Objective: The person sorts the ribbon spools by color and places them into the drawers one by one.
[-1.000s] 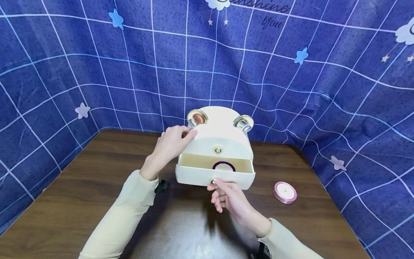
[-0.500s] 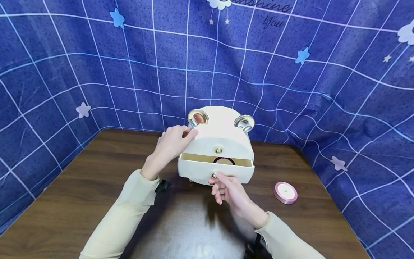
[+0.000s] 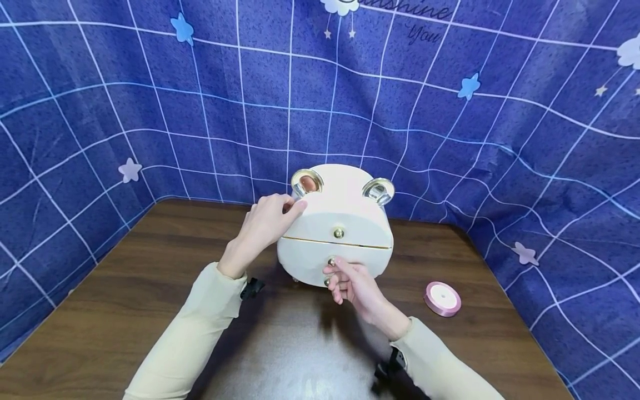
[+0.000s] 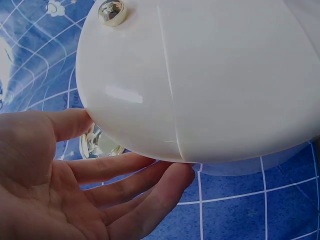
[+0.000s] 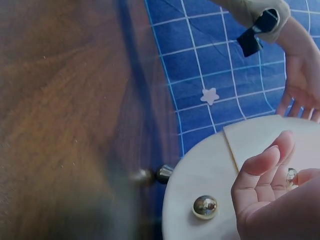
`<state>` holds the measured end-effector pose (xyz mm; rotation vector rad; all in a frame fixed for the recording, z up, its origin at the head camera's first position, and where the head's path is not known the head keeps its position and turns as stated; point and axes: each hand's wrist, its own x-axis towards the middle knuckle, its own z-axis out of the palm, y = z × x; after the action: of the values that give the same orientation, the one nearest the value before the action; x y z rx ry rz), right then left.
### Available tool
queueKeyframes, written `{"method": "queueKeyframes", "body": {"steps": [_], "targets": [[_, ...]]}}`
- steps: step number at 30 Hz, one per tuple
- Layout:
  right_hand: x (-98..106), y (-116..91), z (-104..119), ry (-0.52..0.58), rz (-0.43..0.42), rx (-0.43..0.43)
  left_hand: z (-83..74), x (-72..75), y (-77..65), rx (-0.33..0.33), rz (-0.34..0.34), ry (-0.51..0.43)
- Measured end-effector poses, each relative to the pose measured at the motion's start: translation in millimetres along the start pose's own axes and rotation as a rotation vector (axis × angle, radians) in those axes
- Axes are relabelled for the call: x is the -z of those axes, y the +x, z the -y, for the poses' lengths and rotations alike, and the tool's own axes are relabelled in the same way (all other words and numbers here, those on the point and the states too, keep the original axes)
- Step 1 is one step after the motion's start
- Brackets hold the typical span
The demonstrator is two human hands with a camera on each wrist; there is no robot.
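Observation:
A white rounded jewelry box [image 3: 345, 194] with gold-rimmed ears [image 3: 378, 190] stands on the table. My right hand [image 3: 357, 289] pinches the gold knob [image 3: 331, 261] of a lower drawer [image 3: 305, 258], whose front leaves only a thin dark gap below the upper drawer [image 3: 320, 221]. In the right wrist view, another gold knob [image 5: 205, 206] shows below the hand's drawer. The drawer's inside is hidden. My left hand [image 3: 265, 222] rests against the box's left side; in the left wrist view its thumb [image 4: 72, 122] touches the edge and the loosely straight fingers [image 4: 127, 187] touch the side.
A pink ribbon roll [image 3: 443, 299] lies on the brown wooden table [image 3: 190, 250], to the right of the box. Behind the table hangs a blue curtain [image 3: 240, 128] with a white grid and stars. Small feet [image 5: 164, 174] lift the box's underside.
My right hand has pushed the drawer inward, away from me, from half open to nearly closed. A dark ring inside it has gone out of sight. My left hand has stayed in place.

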<state>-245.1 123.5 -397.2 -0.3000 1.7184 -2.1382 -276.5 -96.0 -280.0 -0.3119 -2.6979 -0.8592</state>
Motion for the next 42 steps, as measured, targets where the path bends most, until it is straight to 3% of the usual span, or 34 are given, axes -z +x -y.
{"method": "queueKeyframes", "body": {"steps": [10,16,21,26,31,42], "targets": [[5,3,-5,-0.047,0.024,-0.015,0.1,-1.2,-0.3,-0.002,-0.010,0.008],[6,0,-21,-0.143,0.053,-0.199,0.4,-0.6,-0.3,0.000,-0.003,0.011],[3,9,-31,-0.066,-0.025,-0.309,-0.6,0.6,-0.2,0.008,-0.002,0.017],[-1,16,-39,0.021,-0.091,-0.307,-0.9,0.5,-0.2,0.006,0.002,0.017],[-4,12,-44,0.022,-0.129,-0.292,-2.3,0.3,-0.2,0.002,0.007,0.006],[-13,-15,-46,-0.013,-0.081,-0.315,-1.5,-0.5,-0.8,0.000,0.007,0.002]]}}
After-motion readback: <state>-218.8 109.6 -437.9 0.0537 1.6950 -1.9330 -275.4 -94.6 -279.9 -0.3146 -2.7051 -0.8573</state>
